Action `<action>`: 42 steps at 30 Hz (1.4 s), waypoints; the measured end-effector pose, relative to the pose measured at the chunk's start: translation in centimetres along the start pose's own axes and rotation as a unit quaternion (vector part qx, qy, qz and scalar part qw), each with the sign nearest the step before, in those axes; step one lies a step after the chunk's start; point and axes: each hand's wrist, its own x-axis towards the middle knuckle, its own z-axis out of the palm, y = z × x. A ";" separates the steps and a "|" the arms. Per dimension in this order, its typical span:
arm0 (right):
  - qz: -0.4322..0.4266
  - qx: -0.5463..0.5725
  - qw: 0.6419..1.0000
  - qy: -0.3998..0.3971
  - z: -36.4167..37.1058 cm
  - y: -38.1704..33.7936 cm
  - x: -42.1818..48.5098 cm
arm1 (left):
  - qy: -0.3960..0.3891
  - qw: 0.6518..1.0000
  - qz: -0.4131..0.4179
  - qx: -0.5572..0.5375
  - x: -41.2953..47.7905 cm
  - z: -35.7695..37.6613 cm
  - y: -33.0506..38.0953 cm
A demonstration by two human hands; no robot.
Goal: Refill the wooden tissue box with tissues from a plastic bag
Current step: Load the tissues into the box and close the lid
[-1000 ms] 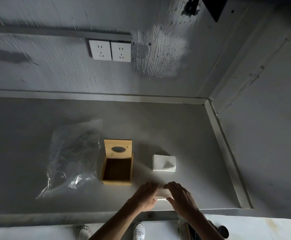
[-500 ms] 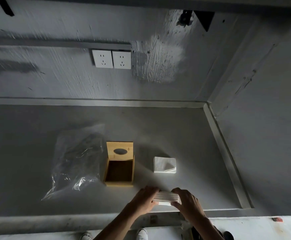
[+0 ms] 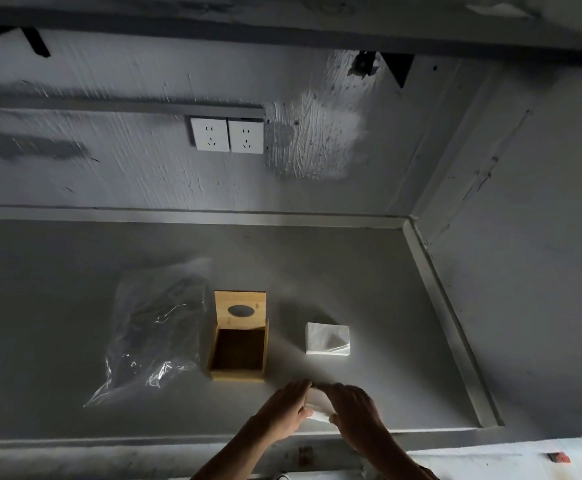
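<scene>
Both forearms reach fwd, left hand (image 3: pixel 288 408) & right hand (image 3: pixel 353 412) cupped together, apparently gripping sth.

Dim grey counter (image 3: pixel 369 265); rough plastered wall (image 3: pixel 109 174), twin white sockets (image 3: pixel 227 135).
</scene>
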 end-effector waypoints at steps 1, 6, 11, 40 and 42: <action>0.006 -0.001 1.000 -0.007 -0.4 -0.1 -0.2 | 0.010 1.000 -0.001 0.006 -0.2 -0.1 0.1; 0.037 0.017 0.999 -0.014 -2.8 0.9 -1.2 | 0.055 0.997 -0.028 -0.036 -2.7 -0.6 -0.8; 0.063 0.171 0.983 -0.034 -7.6 0.4 0.8 | 0.357 0.925 -0.126 -0.036 -6.3 -2.1 -4.3; -0.024 -0.014 0.943 -0.332 -7.8 -17.6 20.2 | 0.050 0.932 -0.169 -0.318 -6.4 -8.4 -13.9; -0.023 -0.021 0.944 -0.327 -7.5 -17.8 20.3 | 0.054 0.930 -0.184 -0.313 -6.4 -8.5 -14.0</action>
